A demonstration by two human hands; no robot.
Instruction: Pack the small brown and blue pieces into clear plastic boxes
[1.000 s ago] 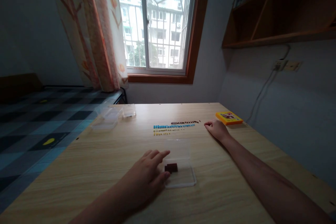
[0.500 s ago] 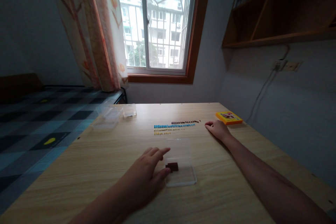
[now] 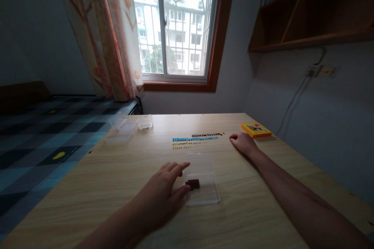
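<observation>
Honestly, not much changes over this last second. The view tips a touch, and everything slides a hair with it, but the brown pieces (image 3: 194,183) sit in the same spot, inside the left side of the open clear box (image 3: 206,197) on the table (image 3: 248,202). The brown row (image 3: 201,135), the blue row (image 3: 177,139) and the yellow row (image 3: 175,148) past the box look the same to me too. So I'd call it a pause in the work, or a very slow bit of it, with nothing gained or undone.

As for pose, the left hand (image 3: 162,188) comes in low from the near left, fingers spread and not gripping anything. Its index points out over the left edge of the box's lid (image 3: 201,163), and the thumb is right by the brown pieces. Might be touching them or the rim; can't say from this angle.

The right arm reaches further out, with the right hand (image 3: 244,143) resting by the right end of the brown row, near the orange case (image 3: 256,130). Those fingers are curled in together, but the bits are so tiny that I can't tell whether they're pinching one.
</observation>
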